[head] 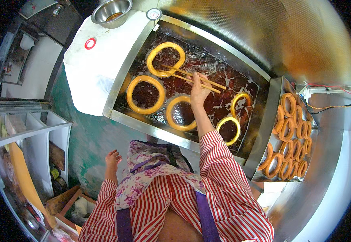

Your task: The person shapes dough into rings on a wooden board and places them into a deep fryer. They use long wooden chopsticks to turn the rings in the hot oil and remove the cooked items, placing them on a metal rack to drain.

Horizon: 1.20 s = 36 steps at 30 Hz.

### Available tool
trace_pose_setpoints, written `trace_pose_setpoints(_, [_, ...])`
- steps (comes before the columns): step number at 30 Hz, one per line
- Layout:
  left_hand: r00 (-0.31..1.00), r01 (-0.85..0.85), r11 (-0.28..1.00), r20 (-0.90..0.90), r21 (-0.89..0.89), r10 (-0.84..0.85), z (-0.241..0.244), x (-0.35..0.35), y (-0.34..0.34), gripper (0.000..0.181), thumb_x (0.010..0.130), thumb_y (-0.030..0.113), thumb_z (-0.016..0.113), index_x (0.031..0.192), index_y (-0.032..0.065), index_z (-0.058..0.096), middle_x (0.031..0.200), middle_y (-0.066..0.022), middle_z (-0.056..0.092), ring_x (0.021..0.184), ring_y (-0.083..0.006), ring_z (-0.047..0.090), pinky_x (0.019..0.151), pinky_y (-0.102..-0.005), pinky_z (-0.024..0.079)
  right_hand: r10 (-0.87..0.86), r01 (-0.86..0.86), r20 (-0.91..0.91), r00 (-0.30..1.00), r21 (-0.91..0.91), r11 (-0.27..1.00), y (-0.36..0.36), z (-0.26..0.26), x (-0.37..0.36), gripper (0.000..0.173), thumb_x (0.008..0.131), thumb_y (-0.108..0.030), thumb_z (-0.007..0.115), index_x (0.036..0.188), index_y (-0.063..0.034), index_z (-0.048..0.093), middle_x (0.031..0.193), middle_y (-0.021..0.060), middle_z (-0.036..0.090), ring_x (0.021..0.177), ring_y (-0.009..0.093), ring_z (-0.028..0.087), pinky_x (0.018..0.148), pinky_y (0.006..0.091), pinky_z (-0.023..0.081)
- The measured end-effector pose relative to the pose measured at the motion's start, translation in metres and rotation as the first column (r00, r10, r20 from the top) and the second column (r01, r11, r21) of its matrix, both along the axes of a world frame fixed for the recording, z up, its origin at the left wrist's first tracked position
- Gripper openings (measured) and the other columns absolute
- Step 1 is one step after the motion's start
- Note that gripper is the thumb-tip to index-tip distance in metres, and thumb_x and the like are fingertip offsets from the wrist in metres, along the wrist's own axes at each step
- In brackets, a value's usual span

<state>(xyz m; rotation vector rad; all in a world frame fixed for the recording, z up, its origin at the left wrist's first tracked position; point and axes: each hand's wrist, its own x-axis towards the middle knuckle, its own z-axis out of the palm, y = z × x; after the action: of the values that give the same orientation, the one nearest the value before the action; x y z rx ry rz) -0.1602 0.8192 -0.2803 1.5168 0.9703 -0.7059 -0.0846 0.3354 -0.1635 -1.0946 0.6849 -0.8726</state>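
Note:
My right hand (200, 90) grips a pair of long wooden chopsticks (175, 76) above a metal fryer (151, 130) of dark oil. Their tips reach a golden dough ring (150, 59) near the far left corner; the tips' exact contact is unclear. Closer to me float a second ring (130, 93) and a third ring (170, 112), partly hidden behind my right wrist. Two more rings, a far one (233, 104) and a near one (237, 130), lie at the fryer's right side. My left hand (113, 158) hangs empty beside my floral apron (151, 178), fingers loosely apart.
Browned rings (286, 130) fill a metal tray (258, 178) right of the fryer. A dial thermometer (154, 14) stands at its far left corner. A steel bowl (111, 13) rests on the white-covered surface (102, 66). Wires (332, 105) run by the right wall. Shelving (36, 127) stands left.

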Motion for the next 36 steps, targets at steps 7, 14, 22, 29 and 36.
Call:
trace_pose_setpoints(7, [0.998,-0.052,0.999,-0.042,-0.003,0.052,-0.007,-0.011,0.019,0.038,0.082,0.005,0.056,0.118,-0.0024,0.050,0.099,-0.0156,0.059,0.067,-0.0224,0.060,0.054,-0.0321,0.051,-0.151,0.153,0.024,0.988,-0.251,0.956,-0.057,0.050,-0.014,0.017,0.085,-0.012,0.061,0.093,0.0027,0.057,0.084,0.0154,0.063,0.074,0.026,0.066,0.063,0.0315,0.057])
trace_pose_setpoints(14, [0.989,-0.141,0.988,-0.060,-0.061,0.137,-0.006,-0.018,0.022,0.034,0.082,0.002,0.055,0.115,-0.0036,0.051,0.098,-0.0176,0.060,0.064,-0.0230,0.060,0.049,-0.0308,0.051,0.132,-0.220,-0.249,0.959,-0.372,0.902,-0.070,0.051,0.022,0.017,0.086,-0.012,0.061,0.090,0.0043,0.059,0.081,0.0125,0.065,0.068,0.019,0.066,0.060,0.0289,0.054])
trace_pose_setpoints(22, [0.997,-0.042,0.995,-0.071,-0.096,0.036,-0.036,-0.020,0.040,0.039,0.081,0.003,0.054,0.119,-0.0029,0.049,0.099,-0.0184,0.059,0.068,-0.0247,0.061,0.053,-0.0328,0.052,0.179,-0.296,-0.315,0.932,-0.378,0.877,-0.072,0.062,0.011,0.014,0.085,-0.012,0.060,0.088,0.0023,0.061,0.076,0.0110,0.065,0.066,0.017,0.065,0.059,0.0276,0.053])
trace_pose_setpoints(29, [0.983,0.072,0.995,-0.167,-0.063,-0.082,-0.039,-0.016,0.048,0.039,0.082,0.005,0.053,0.120,-0.0006,0.049,0.099,-0.0157,0.058,0.075,-0.0249,0.061,0.055,-0.0331,0.051,-0.030,-0.046,-0.183,0.983,-0.396,0.917,-0.056,0.084,-0.085,0.021,0.088,-0.015,0.057,0.093,0.0051,0.059,0.089,0.0162,0.064,0.080,0.022,0.066,0.067,0.0275,0.053])
trace_pose_setpoints(36, [0.904,0.401,0.916,-0.149,-0.028,-0.400,0.029,0.020,0.004,0.034,0.083,0.006,0.053,0.117,-0.0003,0.051,0.093,-0.0126,0.058,0.070,-0.0218,0.060,0.053,-0.0316,0.050,-0.581,0.541,-0.322,0.748,-0.212,0.814,-0.007,0.147,-0.283,0.013,0.086,-0.007,0.057,0.093,0.0039,0.056,0.091,0.0174,0.062,0.082,0.027,0.065,0.077,0.0357,0.055])
